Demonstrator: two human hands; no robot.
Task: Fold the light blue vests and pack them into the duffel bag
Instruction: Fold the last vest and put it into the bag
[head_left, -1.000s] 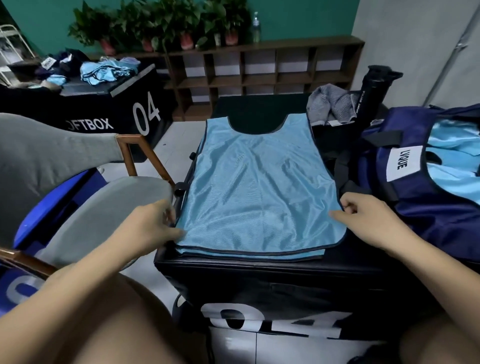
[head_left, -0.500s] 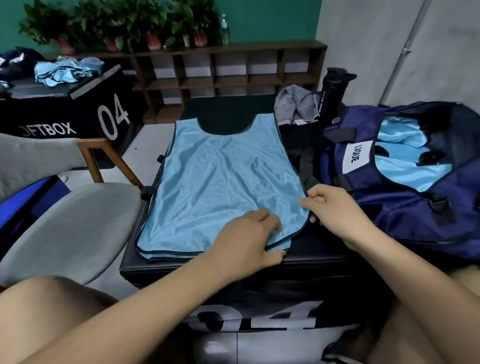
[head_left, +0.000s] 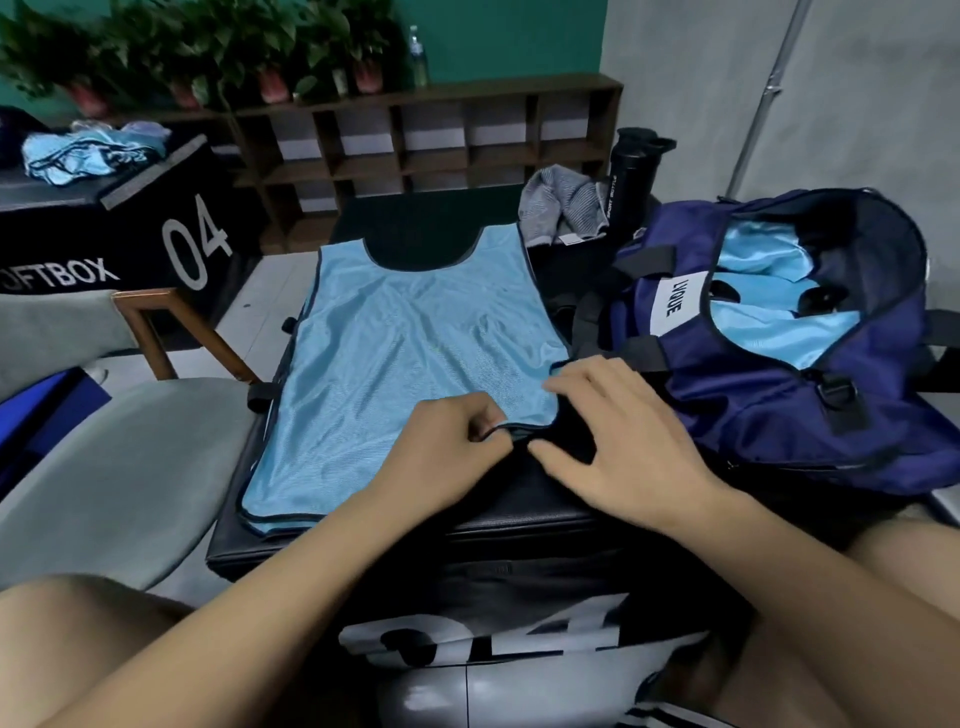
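A light blue vest (head_left: 395, 364) with dark trim lies flat on a black padded box (head_left: 519, 519), neck hole at the far end. My left hand (head_left: 447, 457) pinches its near right hem corner, which is lifted a little. My right hand (head_left: 618, 436) touches the same corner, fingers spread over the vest's right edge and the black surface. To the right stands a navy duffel bag (head_left: 769, 415), unzipped, with light blue fabric (head_left: 779, 332) showing inside.
A grey cloth (head_left: 561, 208) and a black bottle (head_left: 631, 176) sit at the box's far end. A grey chair (head_left: 119, 467) stands on the left. More light blue vests (head_left: 88, 153) lie on another black box at the far left. Shelves with plants line the back wall.
My left hand went from the vest's left hem across to its right hem corner and pinched it. My right hand closed in on that corner, and the hem there has lifted.
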